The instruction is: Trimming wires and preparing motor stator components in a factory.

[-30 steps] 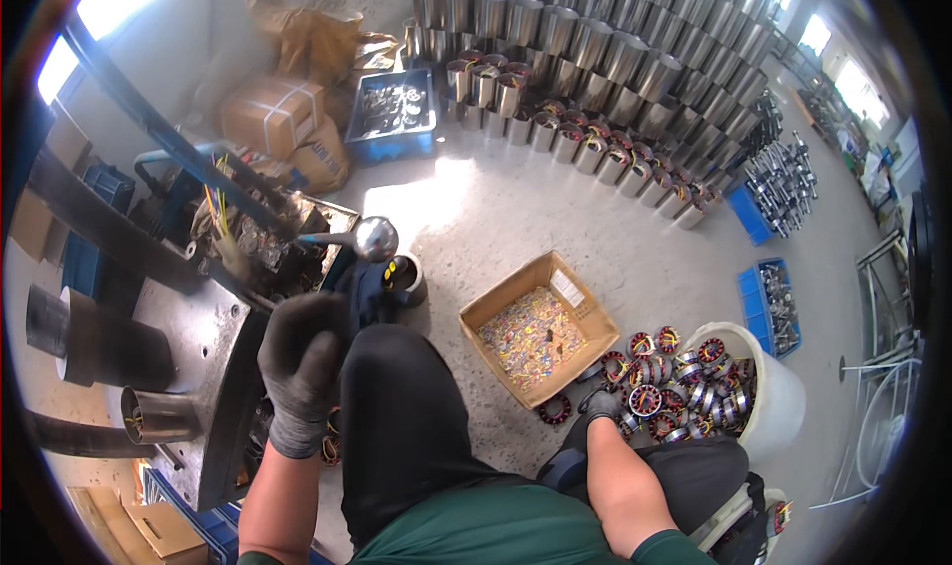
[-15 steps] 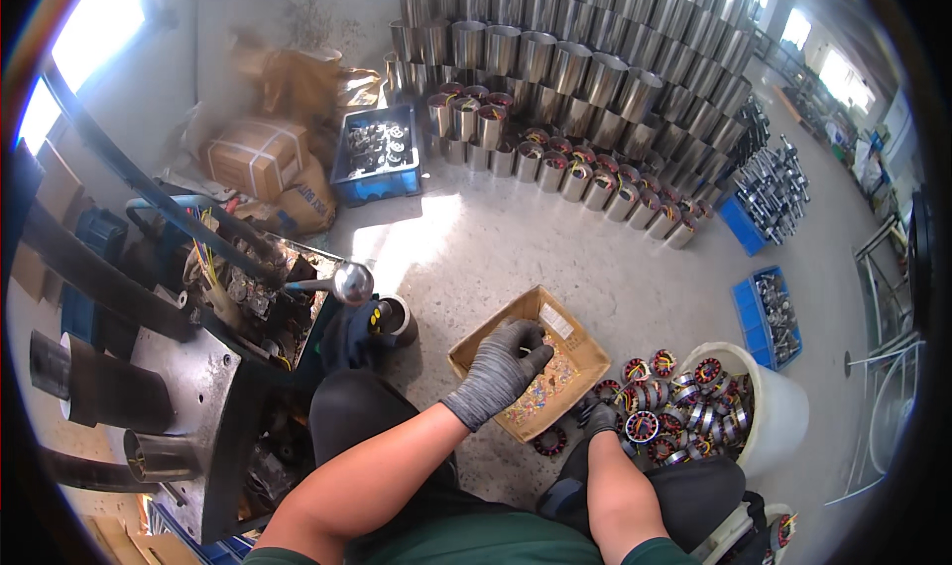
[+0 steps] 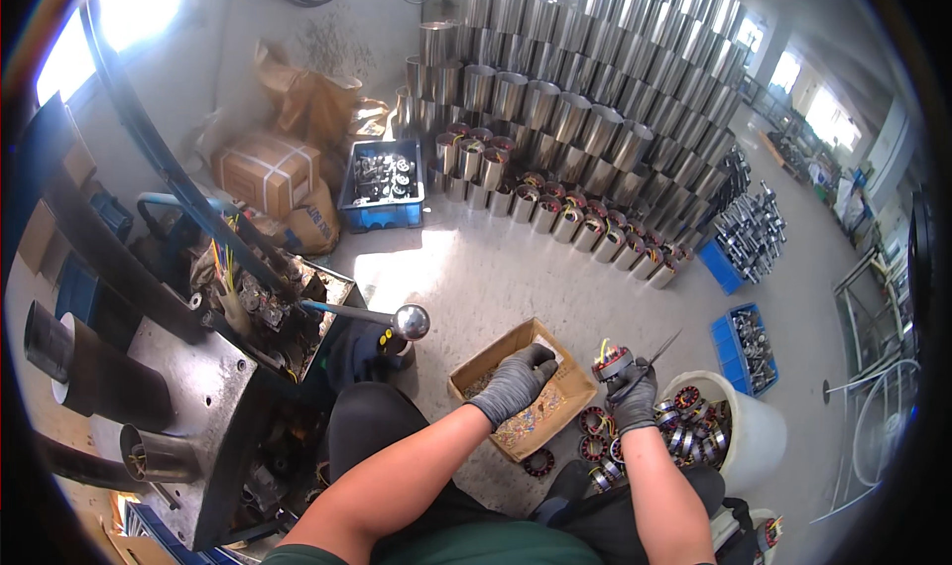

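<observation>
My left hand (image 3: 518, 385), in a grey knit glove, is over a cardboard box (image 3: 579, 398) with small multicoloured bits in its bottom. Its fingers are curled together; whatever they may hold is hidden. To the right of the box, my right hand (image 3: 633, 395), gloved too, is raised and closed around a motor stator (image 3: 614, 363) with coloured wires sticking up. A thin dark pointed tool (image 3: 662, 346) also juts from this hand; its exact kind is unclear. Below it several stators (image 3: 595, 448) lie loose, spilling from a white bucket (image 3: 759, 434).
At left stands a metal machine with a ball-ended lever (image 3: 411, 322). Stacked steel cylinders (image 3: 565, 119) rise at the back, with wired ones (image 3: 587, 236) in front. Blue crates (image 3: 382, 213) of metal parts sit back left, and another blue crate (image 3: 729, 352) is at right.
My right hand has risen from the stator pile, now with a stator and the pointed tool in it. My left hand stays over the box. The view has shifted slightly.
</observation>
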Tool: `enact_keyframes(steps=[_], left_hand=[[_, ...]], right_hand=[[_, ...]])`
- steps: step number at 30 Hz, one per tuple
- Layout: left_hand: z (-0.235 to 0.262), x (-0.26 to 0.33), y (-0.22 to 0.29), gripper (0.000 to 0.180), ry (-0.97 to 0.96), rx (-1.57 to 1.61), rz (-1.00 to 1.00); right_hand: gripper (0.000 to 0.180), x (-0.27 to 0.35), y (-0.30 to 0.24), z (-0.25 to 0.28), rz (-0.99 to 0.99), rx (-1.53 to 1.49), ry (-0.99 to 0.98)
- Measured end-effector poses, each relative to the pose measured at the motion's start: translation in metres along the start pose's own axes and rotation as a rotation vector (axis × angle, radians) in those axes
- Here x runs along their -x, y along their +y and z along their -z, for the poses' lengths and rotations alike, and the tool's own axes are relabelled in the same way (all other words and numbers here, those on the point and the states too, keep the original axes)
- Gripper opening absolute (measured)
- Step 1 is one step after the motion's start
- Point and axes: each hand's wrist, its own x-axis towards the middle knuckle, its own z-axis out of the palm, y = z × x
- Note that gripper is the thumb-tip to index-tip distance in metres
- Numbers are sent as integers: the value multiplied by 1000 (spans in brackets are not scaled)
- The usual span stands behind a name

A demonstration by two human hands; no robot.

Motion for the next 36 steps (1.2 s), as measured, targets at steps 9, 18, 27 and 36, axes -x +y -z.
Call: enact_keyframes(steps=[9,18,27,36], left_hand=[[-25,10,25,40,-311,715,197],[-22,15,20,36,-58,-69,-37],[-18,13,37,32,-43,-719,-124],[-15,11,28,24,-44,-889,-242]], right_hand=[[54,100,-56,-23,9,65,-540],[52,113,-47,-37,19,548,-405],[45,104,-12,-33,213,499,-421],[36,112,-12,-46,246,442,-402]])
